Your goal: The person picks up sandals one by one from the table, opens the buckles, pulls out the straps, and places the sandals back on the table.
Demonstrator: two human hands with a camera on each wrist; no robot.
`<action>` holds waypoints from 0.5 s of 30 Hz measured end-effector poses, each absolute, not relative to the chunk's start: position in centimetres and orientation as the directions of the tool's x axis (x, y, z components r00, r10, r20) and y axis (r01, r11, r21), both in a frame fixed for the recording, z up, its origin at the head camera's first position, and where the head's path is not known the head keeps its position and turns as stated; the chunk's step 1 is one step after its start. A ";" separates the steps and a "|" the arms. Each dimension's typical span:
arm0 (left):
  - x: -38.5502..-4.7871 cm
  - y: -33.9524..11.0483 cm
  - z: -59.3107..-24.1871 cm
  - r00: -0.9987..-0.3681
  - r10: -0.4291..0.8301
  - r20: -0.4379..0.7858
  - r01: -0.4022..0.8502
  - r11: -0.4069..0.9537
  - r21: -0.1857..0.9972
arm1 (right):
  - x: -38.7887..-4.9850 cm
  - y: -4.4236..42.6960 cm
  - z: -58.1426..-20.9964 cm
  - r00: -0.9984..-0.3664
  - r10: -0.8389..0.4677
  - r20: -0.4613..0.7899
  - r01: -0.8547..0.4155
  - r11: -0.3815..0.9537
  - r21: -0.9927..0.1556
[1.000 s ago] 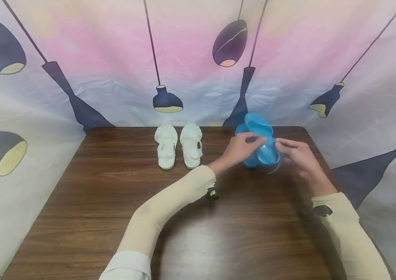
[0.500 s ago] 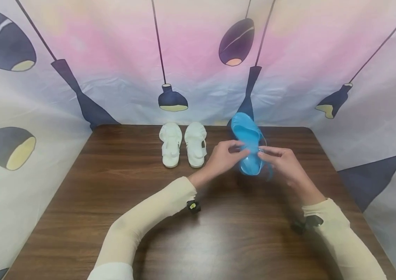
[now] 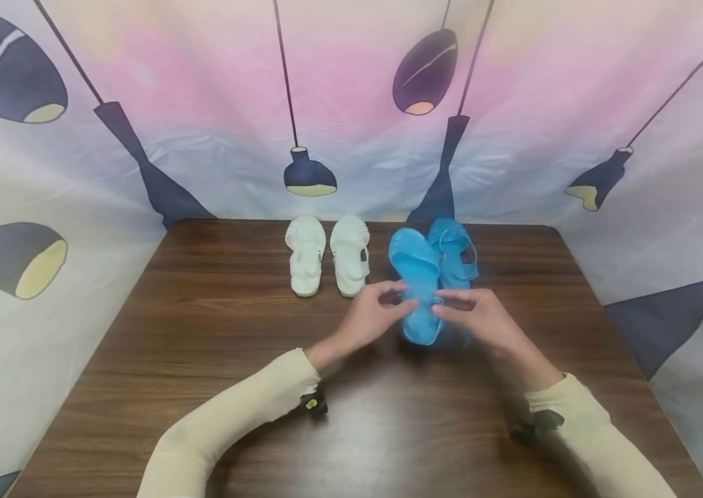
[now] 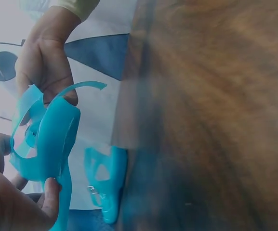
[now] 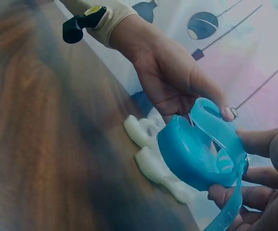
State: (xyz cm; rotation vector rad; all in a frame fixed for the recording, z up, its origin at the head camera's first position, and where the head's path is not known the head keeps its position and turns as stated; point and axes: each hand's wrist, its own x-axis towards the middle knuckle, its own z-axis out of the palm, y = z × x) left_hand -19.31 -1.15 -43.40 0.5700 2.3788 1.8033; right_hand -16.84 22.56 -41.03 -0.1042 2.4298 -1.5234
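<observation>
A blue jelly sandal (image 3: 415, 257) is held between both hands above the table, toe pointing away and heel toward me. My left hand (image 3: 371, 315) pinches its left side with thumb and fingers. On the other side my right hand (image 3: 482, 317) pinches the sandal's strap near the buckle. In the right wrist view the heel strap (image 5: 220, 132) lies between the right thumb and fingers. A loose strap end (image 4: 88, 85) sticks out in the left wrist view. The second blue sandal (image 3: 455, 242) stands on the table just behind and to the right.
A pair of white sandals, left one (image 3: 305, 259) and right one (image 3: 350, 257), stands side by side left of the blue ones. They sit near the back edge of the brown wooden table (image 3: 202, 332). A printed cloth (image 3: 214, 124) hangs behind the table.
Both hands have brought the held blue sandal leftward and nearer to me, uncovering the second blue sandal. The white sandals have stayed in place on the table.
</observation>
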 end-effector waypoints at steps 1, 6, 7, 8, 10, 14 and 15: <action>-19.1 -1.3 -43.6 -0.926 0.351 0.140 0.231 0.230 0.946 | -16.7 22.4 -41.2 -0.960 -0.209 -0.188 0.078 0.443 -0.893; -17.9 -2.2 -44.5 -0.929 0.351 0.120 0.207 0.221 0.953 | -15.9 21.8 -42.4 -0.951 -0.244 -0.189 0.063 0.447 -0.893; -17.6 -2.4 -44.7 -0.930 0.350 0.110 0.197 0.221 0.955 | -15.7 21.7 -42.6 -0.950 -0.250 -0.186 0.057 0.448 -0.892; -17.4 -2.6 -44.9 -0.931 0.351 0.100 0.187 0.223 0.957 | -15.6 21.6 -42.8 -0.949 -0.253 -0.186 0.056 0.447 -0.893; -16.9 -2.9 -45.3 -0.932 0.353 0.081 0.170 0.229 0.958 | -15.2 21.4 -43.2 -0.948 -0.262 -0.181 0.046 0.449 -0.892; -16.0 -3.5 -46.1 -0.930 0.365 0.046 0.138 0.231 0.963 | -14.6 20.9 -43.8 -0.944 -0.285 -0.166 0.016 0.462 -0.886; -15.8 -3.6 -46.3 -0.928 0.370 0.044 0.135 0.224 0.965 | -14.4 20.8 -43.9 -0.942 -0.292 -0.166 0.012 0.466 -0.885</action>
